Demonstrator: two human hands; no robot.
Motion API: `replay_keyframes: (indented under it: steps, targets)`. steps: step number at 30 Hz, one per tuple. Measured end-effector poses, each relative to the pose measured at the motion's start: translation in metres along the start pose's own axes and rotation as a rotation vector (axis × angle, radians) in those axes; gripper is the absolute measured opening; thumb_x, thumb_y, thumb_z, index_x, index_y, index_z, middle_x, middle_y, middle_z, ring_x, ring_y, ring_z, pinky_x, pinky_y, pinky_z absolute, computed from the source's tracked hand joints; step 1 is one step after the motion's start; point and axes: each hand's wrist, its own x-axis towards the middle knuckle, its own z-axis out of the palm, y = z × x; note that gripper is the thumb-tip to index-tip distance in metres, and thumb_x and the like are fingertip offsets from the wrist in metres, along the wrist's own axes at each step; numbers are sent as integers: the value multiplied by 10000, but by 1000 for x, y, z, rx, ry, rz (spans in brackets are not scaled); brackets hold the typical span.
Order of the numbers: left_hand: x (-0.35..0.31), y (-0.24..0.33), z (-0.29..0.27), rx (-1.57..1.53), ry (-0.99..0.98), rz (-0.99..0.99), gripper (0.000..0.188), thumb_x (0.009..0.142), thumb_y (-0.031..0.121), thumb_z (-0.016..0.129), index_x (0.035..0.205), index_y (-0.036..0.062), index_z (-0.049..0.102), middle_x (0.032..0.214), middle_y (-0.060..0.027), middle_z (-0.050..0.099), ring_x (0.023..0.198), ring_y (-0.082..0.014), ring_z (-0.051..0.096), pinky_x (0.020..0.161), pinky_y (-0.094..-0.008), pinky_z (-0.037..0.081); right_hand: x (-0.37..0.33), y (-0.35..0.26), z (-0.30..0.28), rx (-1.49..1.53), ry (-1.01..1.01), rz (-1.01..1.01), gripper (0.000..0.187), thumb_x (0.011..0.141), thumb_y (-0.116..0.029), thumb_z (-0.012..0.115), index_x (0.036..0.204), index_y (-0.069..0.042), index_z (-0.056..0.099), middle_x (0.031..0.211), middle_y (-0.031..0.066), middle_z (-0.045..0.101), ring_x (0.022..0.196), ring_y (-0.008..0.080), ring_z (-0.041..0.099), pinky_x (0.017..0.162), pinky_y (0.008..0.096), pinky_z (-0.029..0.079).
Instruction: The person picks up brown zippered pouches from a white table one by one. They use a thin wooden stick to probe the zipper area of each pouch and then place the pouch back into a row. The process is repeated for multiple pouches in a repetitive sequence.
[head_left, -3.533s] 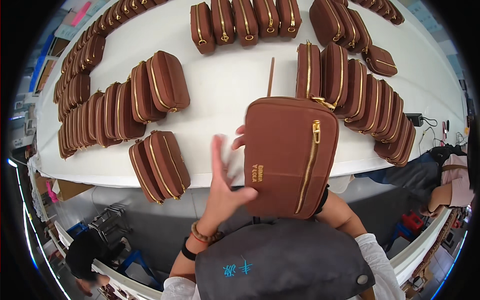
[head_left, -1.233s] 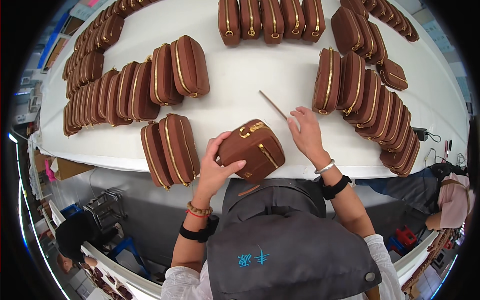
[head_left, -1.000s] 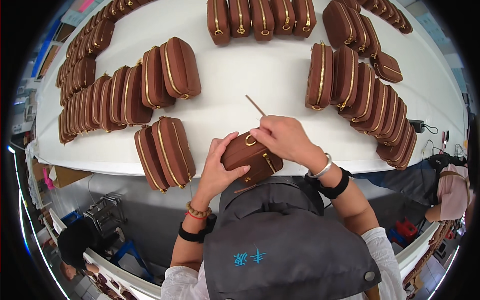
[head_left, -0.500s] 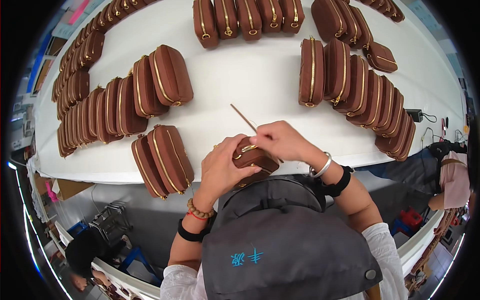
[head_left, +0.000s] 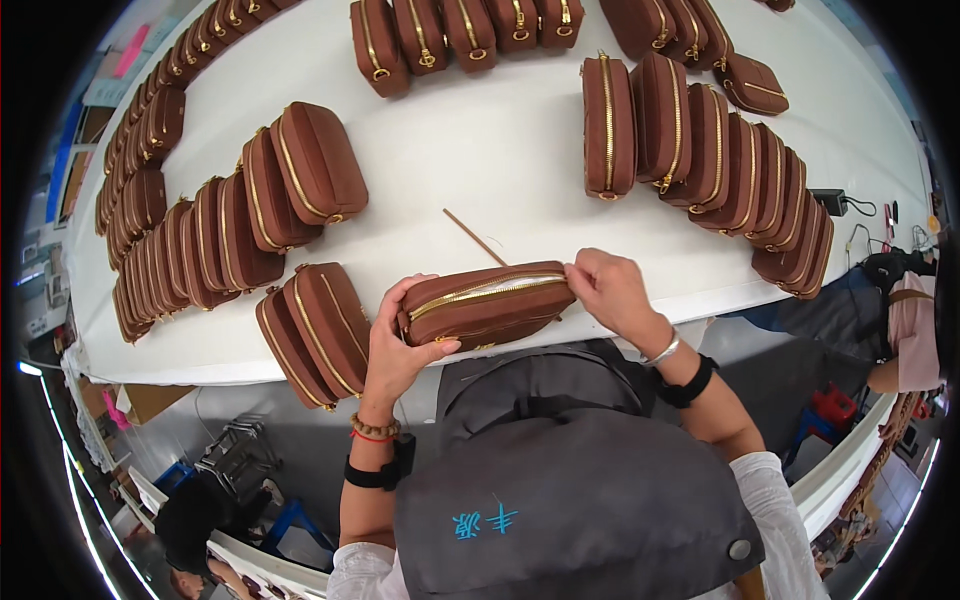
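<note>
A small brown zip bag [head_left: 490,300] is held at the table's near edge, its gold zipper facing up. The zipper is parted along its length, and pale material shows inside. My left hand [head_left: 396,335] grips the bag's left end, with the thumb on the near side. At the other end my right hand [head_left: 612,290] is closed in a pinch at the zipper's end; the zip pull itself is hidden by the fingers. Just beyond the bag lies a thin brown stick or strip [head_left: 472,235] on the white table.
Two similar bags [head_left: 318,325] stand left of my left hand. Rows of brown bags line the left [head_left: 205,240], the far side [head_left: 468,35] and the right [head_left: 735,170] of the white table [head_left: 460,140]. A black adapter [head_left: 828,202] with a cord sits at the right.
The bag has turned so its long zipper side faces up. My left hand has shifted left to its end, and my right hand has moved right to the zipper's far end.
</note>
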Motion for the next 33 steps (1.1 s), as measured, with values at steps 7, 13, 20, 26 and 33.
replay_keyframes:
  steps: [7,13,20,26,33]
  targets:
    - [-2,-18,18,900,125,394,643,662,-41,712,1254,136,532,1379,-117,434,1303,-343,405,1085,-439,337,-16,-18,-17,-154,-119,-153,104,823,-107,607,773,-39,547,719,106,569,612,279,578,566,373,485]
    - [-17,-28,28,1031,136,575,397,643,28,721,1015,140,638,1095,-60,538,1037,-279,507,909,-442,367,-7,-52,-20,-164,-72,-247,213,777,-134,695,910,-34,564,899,97,524,813,248,554,676,348,490]
    - [-21,-23,30,1031,28,571,360,645,57,732,979,118,611,1027,-28,567,973,-232,537,876,-411,363,7,-61,8,-196,-262,-272,299,759,-222,737,915,-36,564,871,83,524,795,230,565,636,337,501]
    - [-17,-22,32,946,-164,500,281,741,168,733,956,78,576,1002,-47,603,962,-249,567,850,-380,402,14,-65,11,-218,-161,-264,265,771,-182,716,935,-37,568,878,91,535,803,249,571,656,355,501]
    - [-8,-10,33,885,-233,305,300,780,192,718,1004,49,581,857,-93,643,866,-294,604,832,-398,413,-11,-88,-2,82,-431,-290,299,865,-177,628,1065,35,562,1024,176,597,943,328,594,803,395,498]
